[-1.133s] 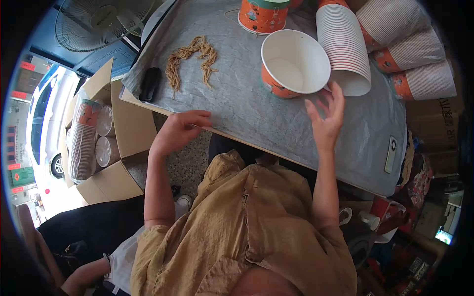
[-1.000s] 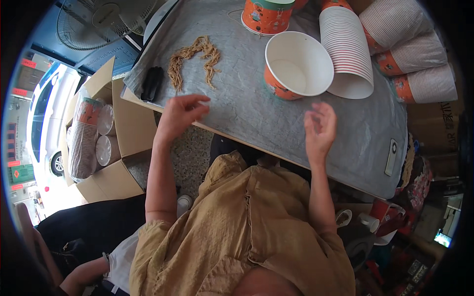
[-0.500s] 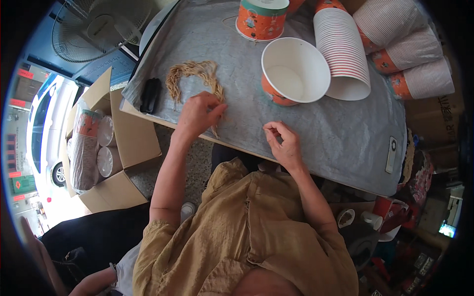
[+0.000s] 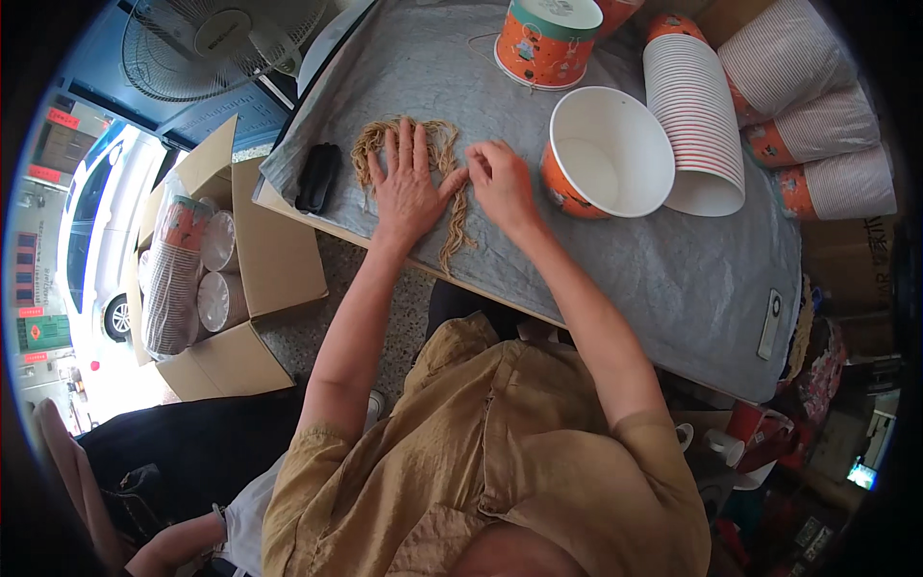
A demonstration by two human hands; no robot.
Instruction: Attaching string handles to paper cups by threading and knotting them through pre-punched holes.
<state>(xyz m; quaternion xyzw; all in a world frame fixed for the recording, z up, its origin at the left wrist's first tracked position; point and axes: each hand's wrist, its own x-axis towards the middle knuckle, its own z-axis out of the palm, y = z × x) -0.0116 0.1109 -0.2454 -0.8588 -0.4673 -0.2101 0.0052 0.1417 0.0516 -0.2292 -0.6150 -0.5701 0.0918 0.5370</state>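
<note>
A loose bundle of tan strings (image 4: 460,219) lies in a curve on the grey cloth covering the table. My left hand (image 4: 408,188) rests flat on it, fingers spread. Just right of it, my right hand (image 4: 502,188) has its thumb and fingers pinched together at the bundle's edge; whatever is between the fingertips is too small to make out. To the right of that hand, a large white-lined orange paper bucket (image 4: 567,183) stands with its mouth tilted toward me. Left of the strings sits a black oblong object (image 4: 317,178).
Nested paper buckets (image 4: 694,111) lie at the right, beside bagged stacks (image 4: 836,130). An orange bucket with a green band (image 4: 546,53) stands farther back. A cardboard box (image 4: 279,231) of wrapped buckets is left of the table, below a fan (image 4: 223,38). Another person's arm (image 4: 178,543) shows lower left.
My left hand has moved forward and flattened onto the strings. My right hand has come forward and left to the bundle. The whole view has shifted slightly.
</note>
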